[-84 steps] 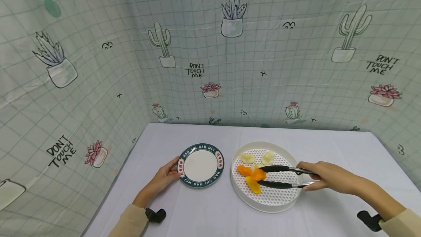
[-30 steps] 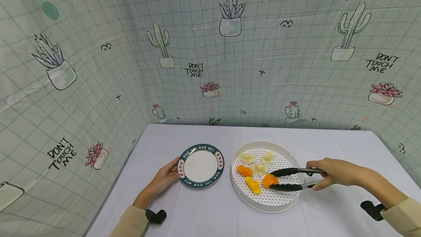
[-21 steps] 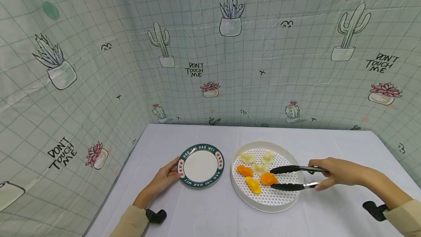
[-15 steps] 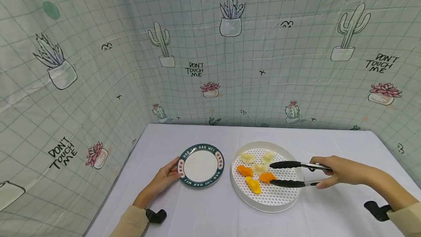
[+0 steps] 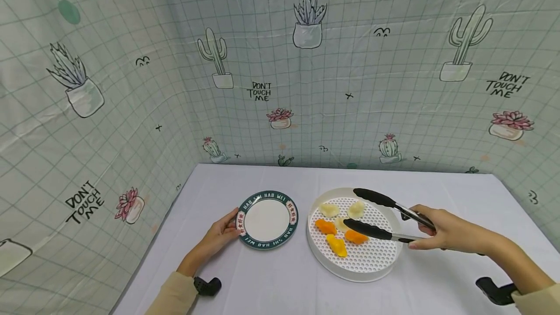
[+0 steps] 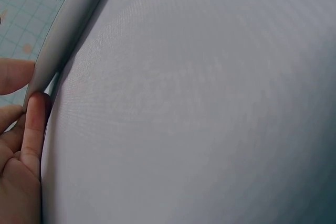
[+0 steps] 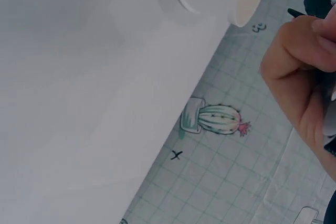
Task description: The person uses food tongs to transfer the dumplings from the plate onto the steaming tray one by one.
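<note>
In the head view my left hand pinches the left rim of a round plate with a dark green, lettered border. The left wrist view shows the thumb and fingers at the plate's edge. My right hand grips black-tipped metal tongs, their arms spread apart over a round white perforated tray with nothing between them. On the tray lie two orange dumpling-shaped pieces, one left and one right, a yellow piece and several pale pieces; the tongs partly cover one pale piece.
A white-covered table carries the plate on the left and the tray on the right, with a narrow gap between them. A patterned cloth wall rises behind the table and along its left side.
The tongs first held an orange piece, shifted it right on the tray and let it go. They have since lifted and spread wider. The left hand and plate have stayed put.
</note>
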`<state>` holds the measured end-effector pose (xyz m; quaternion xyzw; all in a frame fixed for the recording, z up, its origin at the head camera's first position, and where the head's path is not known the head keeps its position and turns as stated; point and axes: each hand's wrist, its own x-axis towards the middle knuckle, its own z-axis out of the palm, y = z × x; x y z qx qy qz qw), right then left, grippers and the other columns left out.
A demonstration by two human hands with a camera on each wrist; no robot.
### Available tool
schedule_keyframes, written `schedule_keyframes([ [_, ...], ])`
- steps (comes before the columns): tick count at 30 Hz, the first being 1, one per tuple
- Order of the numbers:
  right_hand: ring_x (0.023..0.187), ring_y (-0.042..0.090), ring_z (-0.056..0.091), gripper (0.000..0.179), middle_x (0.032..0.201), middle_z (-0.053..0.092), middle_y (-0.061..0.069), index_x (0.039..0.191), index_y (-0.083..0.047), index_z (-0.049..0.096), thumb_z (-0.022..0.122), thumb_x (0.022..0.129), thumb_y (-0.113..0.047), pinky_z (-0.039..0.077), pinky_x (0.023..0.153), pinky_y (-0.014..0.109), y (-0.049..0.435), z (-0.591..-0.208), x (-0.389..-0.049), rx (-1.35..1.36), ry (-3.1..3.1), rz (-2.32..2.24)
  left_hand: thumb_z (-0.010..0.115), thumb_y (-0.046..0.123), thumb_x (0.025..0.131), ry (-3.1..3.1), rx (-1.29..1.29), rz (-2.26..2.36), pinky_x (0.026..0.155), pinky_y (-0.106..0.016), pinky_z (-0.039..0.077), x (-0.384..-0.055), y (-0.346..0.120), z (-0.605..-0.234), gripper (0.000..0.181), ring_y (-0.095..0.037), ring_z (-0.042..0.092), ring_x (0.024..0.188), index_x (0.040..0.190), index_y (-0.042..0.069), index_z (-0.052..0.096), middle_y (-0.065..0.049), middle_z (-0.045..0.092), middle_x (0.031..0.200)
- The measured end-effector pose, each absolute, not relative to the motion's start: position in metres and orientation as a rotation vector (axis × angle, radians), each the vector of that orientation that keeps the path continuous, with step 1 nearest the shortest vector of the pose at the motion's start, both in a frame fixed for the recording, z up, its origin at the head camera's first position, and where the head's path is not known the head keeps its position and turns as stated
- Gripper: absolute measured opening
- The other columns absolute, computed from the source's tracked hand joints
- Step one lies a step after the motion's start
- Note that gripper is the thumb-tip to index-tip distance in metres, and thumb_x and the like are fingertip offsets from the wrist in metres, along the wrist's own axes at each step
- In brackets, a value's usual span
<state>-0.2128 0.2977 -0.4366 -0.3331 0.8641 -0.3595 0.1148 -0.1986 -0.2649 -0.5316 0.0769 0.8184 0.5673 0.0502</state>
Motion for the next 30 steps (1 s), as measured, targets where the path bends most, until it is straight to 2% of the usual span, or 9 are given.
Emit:
schedule_keyframes([
  [7,0.059,0.001,0.041,0.063,0.068,0.047,-0.006,0.124,0.01,0.051,0.084,0.08,-0.022,0.038,0.049,0.025,0.281,-0.432,-0.198,-0.981,2.568,-1.11,0.061,-0.001,0.095,2.513,0.235,1.727,0.077,-0.015,0.046,-0.197,-0.264,-0.532,0.066,-0.009,0.052,0.09,0.151,-0.01,0.028,-0.018,0.055,0.112],
  [11,0.061,0.002,0.043,0.064,0.07,0.049,-0.005,0.125,0.006,0.051,0.084,0.081,-0.025,0.04,0.05,0.025,0.266,-0.429,-0.187,-0.973,2.569,-1.157,0.061,0.001,0.095,2.511,0.21,1.719,0.079,-0.015,0.046,-0.196,-0.263,-0.531,0.066,-0.011,0.053,0.093,0.152,-0.008,0.028,-0.018,0.055,0.117],
  [17,0.057,0.004,0.047,0.062,0.067,0.05,-0.005,0.119,0.003,0.048,0.08,0.084,-0.036,0.044,0.048,0.026,0.236,-0.423,-0.169,-0.89,2.606,-1.124,0.061,0.001,0.095,2.501,0.242,1.727,0.079,-0.016,0.046,-0.196,-0.264,-0.531,0.067,-0.011,0.052,0.093,0.152,-0.009,0.028,-0.02,0.053,0.12],
  [22,0.054,0.002,0.043,0.06,0.063,0.045,-0.008,0.112,-0.001,0.048,0.079,0.083,-0.043,0.041,0.048,0.024,0.214,-0.424,-0.157,-0.857,2.684,-1.071,0.061,0.001,0.096,2.498,0.26,1.725,0.078,-0.016,0.045,-0.197,-0.264,-0.532,0.067,-0.01,0.052,0.092,0.152,-0.009,0.027,-0.019,0.054,0.116],
  [27,0.054,0.002,0.042,0.071,0.061,0.042,-0.009,0.117,-0.001,0.051,0.077,0.08,-0.056,0.039,0.05,0.024,0.194,-0.425,-0.147,-0.792,2.775,-0.963,0.061,0.002,0.096,2.517,0.238,1.707,0.076,-0.016,0.044,-0.196,-0.264,-0.532,0.067,-0.01,0.05,0.09,0.152,-0.009,0.028,-0.016,0.053,0.111],
  [30,0.06,0.003,0.046,0.082,0.066,0.049,-0.008,0.124,0.0,0.052,0.072,0.079,-0.065,0.043,0.055,0.026,0.182,-0.426,-0.143,-0.766,2.857,-0.848,0.061,0.001,0.096,2.521,0.237,1.712,0.076,-0.016,0.044,-0.196,-0.263,-0.532,0.066,-0.01,0.05,0.09,0.152,-0.009,0.028,-0.016,0.053,0.11],
])
